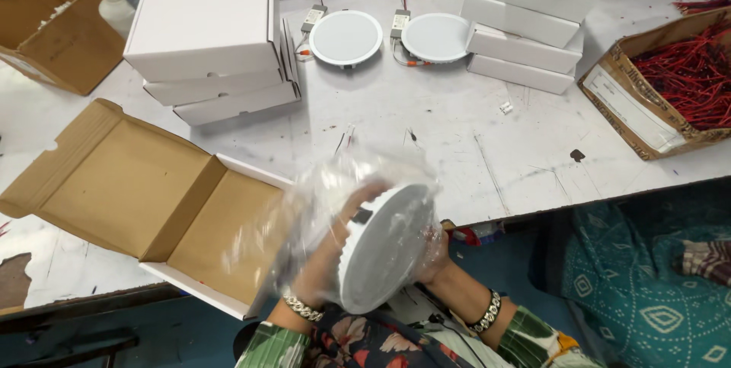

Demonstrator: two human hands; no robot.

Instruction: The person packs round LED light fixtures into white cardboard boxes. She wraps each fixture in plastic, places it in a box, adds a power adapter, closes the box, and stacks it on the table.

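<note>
A round white downlight (384, 250) is tilted on edge near the table's front edge, half inside a clear plastic bag (320, 193). My left hand (327, 258) is inside the bag and grips the light's back. My right hand (435, 250) holds the light's rim and the bag from the right side. Just to the left lies an open carton (145, 193), white outside and brown inside, with its lid folded back flat on the table.
Two more round lights (346, 37) (436, 37) with small drivers lie at the back. Stacks of white boxes (209, 41) (525, 25) stand left and right of them. A brown box of red wires (678, 79) sits at the right, an open brown box (53, 29) at the far left.
</note>
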